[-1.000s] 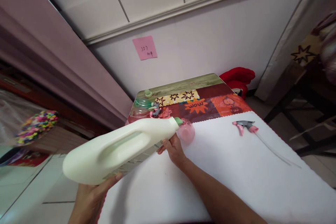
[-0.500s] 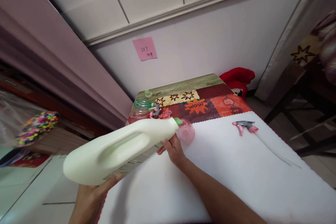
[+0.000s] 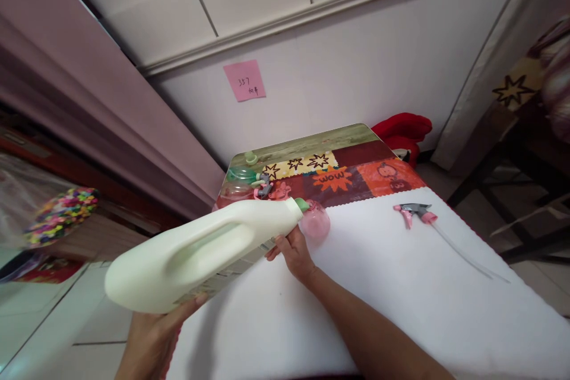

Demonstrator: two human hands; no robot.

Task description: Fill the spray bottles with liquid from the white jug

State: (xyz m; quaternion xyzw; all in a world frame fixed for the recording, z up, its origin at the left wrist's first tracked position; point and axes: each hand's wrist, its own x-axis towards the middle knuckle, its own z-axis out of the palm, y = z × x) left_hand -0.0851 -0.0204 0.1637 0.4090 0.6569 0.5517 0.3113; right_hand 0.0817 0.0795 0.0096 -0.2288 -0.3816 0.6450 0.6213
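L hand (image 3: pixel 154 335) cups the base end of the big pale jug (image 3: pixel 191 258) from below, thumb along its side, other fingers hidden; R hand (image 3: pixel 294 254) pinches it nr the neck, prob. to split the weight & steady the green spout (image 3: pixel 303 205). Jug's tipped, approx. 8–9 o'clock from the pink bottle (image 3: pixel 316 224), spout right at its mouth; can't tell if touching. Spray head (image 3: pixel 416 212) lies on the table (image 3: pixel 392 309) at 3 o'clock, presumably off to give the spout room.

Site: looks like a home | mauve curtain (image 3: pixel 102 77) hangs left | table cover (image 3: pixel 338 180) bears cartoon prints | floor (image 3: pixel 100 314) is tiled
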